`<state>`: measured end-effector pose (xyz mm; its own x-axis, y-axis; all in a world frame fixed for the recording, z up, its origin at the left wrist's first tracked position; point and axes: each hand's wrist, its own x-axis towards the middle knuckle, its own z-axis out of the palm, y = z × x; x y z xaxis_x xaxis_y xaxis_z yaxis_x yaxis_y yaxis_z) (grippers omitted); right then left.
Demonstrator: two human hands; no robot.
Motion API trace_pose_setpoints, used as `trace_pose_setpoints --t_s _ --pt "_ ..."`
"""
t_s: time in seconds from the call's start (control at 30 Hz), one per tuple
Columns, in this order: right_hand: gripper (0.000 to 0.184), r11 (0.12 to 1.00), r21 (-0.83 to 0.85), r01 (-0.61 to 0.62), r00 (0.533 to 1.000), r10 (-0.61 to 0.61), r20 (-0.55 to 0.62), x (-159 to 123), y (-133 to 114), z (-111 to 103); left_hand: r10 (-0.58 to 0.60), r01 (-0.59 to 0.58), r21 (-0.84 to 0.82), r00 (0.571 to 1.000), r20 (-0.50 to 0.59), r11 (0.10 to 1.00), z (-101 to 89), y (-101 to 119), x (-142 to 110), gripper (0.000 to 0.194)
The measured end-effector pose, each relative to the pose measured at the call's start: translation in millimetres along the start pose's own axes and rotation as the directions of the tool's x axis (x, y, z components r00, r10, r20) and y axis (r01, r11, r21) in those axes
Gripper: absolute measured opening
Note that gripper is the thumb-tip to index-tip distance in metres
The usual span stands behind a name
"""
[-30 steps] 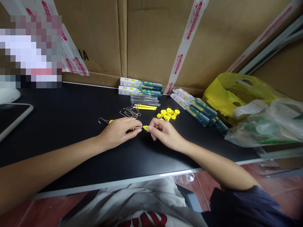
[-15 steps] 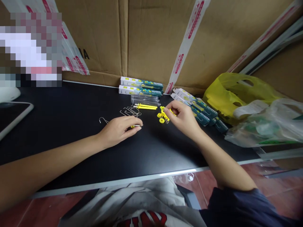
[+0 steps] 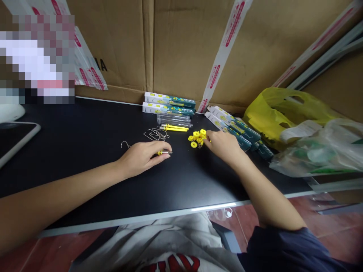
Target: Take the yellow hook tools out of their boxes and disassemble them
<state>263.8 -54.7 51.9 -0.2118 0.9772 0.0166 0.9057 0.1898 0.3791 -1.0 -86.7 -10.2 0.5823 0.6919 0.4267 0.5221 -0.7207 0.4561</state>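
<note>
My left hand [image 3: 143, 156] rests on the black table [image 3: 85, 151], fingers closed on a thin yellow rod with a metal spring end [image 3: 164, 152]; a wire hook [image 3: 124, 144] sticks out behind the hand. My right hand [image 3: 224, 145] reaches into a small pile of yellow plastic rings [image 3: 196, 137], fingertips pinched among them; what they grip is hidden. Loose wire hooks [image 3: 155, 134] and an assembled yellow rod [image 3: 174, 129] lie just beyond.
Clear tubes [image 3: 173, 120] and green-white packaged boxes [image 3: 168, 105] lie at the back, more boxes [image 3: 235, 130] to the right. Yellow bag [image 3: 279, 109] and clear bag [image 3: 320, 151] sit at right. Cardboard walls [image 3: 184, 45] behind; a tablet [image 3: 14, 139] at the left edge.
My right hand left the rod's tip, moved right to the yellow rings, and has now dropped lower onto the pile. My left hand stayed put holding the rod.
</note>
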Motion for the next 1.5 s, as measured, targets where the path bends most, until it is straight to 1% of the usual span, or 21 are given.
trace_pose_setpoints --t_s 0.13,0.3,0.4,0.47,0.5,0.57,0.6,0.67,0.73,0.8,0.87,0.93,1.03,1.13,1.17,1.2,1.23,1.3,1.37,1.43,1.5 --pt "0.03 1.0 0.019 -0.013 1.0 0.013 -0.001 1 0 1 -0.002 0.002 -0.004 1.0 0.01 1.0 -0.3 1 1 0.024" --pt "0.029 0.998 0.049 -0.037 0.997 0.04 -0.065 0 1 -2 -0.001 0.001 0.002 1.0 -0.015 1.0 -0.3 2 0 0.022" --pt "0.027 0.99 0.137 -0.028 0.987 0.049 -0.152 -1 -1 -5 0.077 -0.074 0.073 0.996 -0.044 0.995 -2.2 5 1 0.017" --pt "0.023 0.957 0.283 0.063 0.975 0.002 -0.224 -3 -5 -6 0.191 -0.183 0.168 0.981 -0.037 0.969 -4.3 11 1 0.014" --pt "0.021 0.917 0.375 0.139 0.965 -0.041 -0.259 -4 -8 -7 0.267 -0.256 0.224 0.963 -0.021 0.941 -5.4 14 1 0.015" --pt "0.02 0.78 0.538 0.319 0.932 -0.156 -0.327 -8 -15 -6 0.428 -0.41 0.343 0.903 0.025 0.845 -6.9 22 0 0.016" --pt "0.023 0.694 0.594 0.406 0.907 -0.225 -0.357 -10 -20 -5 0.488 -0.47 0.384 0.871 0.058 0.794 -7.2 26 0 0.016" --pt "0.031 0.52 0.652 0.551 0.834 -0.372 -0.407 -15 -29 -1 0.606 -0.591 0.4 0.788 0.103 0.7 -6.6 33 -3 0.015" --pt "0.039 0.376 0.673 0.637 0.753 -0.492 -0.437 -20 -38 3 0.675 -0.665 0.389 0.725 0.136 0.637 -5.0 39 -5 0.017" --pt "0.047 0.284 0.69 0.666 0.702 -0.553 -0.449 -24 -46 7 0.717 -0.707 0.364 0.684 0.136 0.606 -3.7 43 -6 0.021" --pt "0.05 0.229 0.712 0.664 0.684 -0.57 -0.455 -26 -51 9 0.736 -0.73 0.314 0.665 0.124 0.607 -3.3 46 -6 0.022" --pt "0.047 0.181 0.741 0.647 0.684 -0.568 -0.458 -27 -54 10 0.739 -0.737 0.254 0.665 0.105 0.627 -3.8 48 -5 0.022" --pt "0.036 0.106 0.797 0.595 0.705 -0.545 -0.454 -26 -54 9 0.748 -0.739 0.22 0.661 0.058 0.637 -5.0 50 -2 0.021" --pt "0.024 0.059 0.833 0.549 0.744 -0.488 -0.456 -24 -53 9 0.766 -0.744 0.274 0.642 0.039 0.61 -6.2 46 -2 0.023" --pt "0.02 0.053 0.836 0.546 0.754 -0.467 -0.462 -23 -53 9 0.765 -0.738 0.298 0.643 0.037 0.606 -6.6 44 -2 0.025" --pt "0.016 0.052 0.836 0.546 0.762 -0.445 -0.471 -21 -52 10 0.754 -0.723 0.314 0.656 0.035 0.615 -7.0 41 -3 0.027" --pt "0.014 0.053 0.835 0.548 0.769 -0.424 -0.478 -20 -51 10 0.741 -0.7 0.33 0.671 0.003 0.633 -7.5 38 -4 0.028" --pt "0.015 0.05 0.841 0.539 0.789 -0.379 -0.483 -16 -49 12 0.682 -0.634 0.344 0.731 -0.028 0.693 -8.4 32 -5 0.033" --pt "0.017 0.039 0.865 0.501 0.826 -0.321 -0.464 -14 -47 13 0.61 -0.567 0.332 0.792 -0.032 0.754 -9.1 25 -5 0.04" --pt "0.02 0.019 0.902 0.43 0.866 -0.292 -0.407 -13 -45 12 0.536 -0.507 0.305 0.844 -0.014 0.806 -9.4 19 -4 0.045" --pt "0.022 0.008 0.934 0.358 0.891 -0.303 -0.339 -14 -42 9 0.466 -0.447 0.289 0.885 0.006 0.846 -9.3 14 -2 0.046"
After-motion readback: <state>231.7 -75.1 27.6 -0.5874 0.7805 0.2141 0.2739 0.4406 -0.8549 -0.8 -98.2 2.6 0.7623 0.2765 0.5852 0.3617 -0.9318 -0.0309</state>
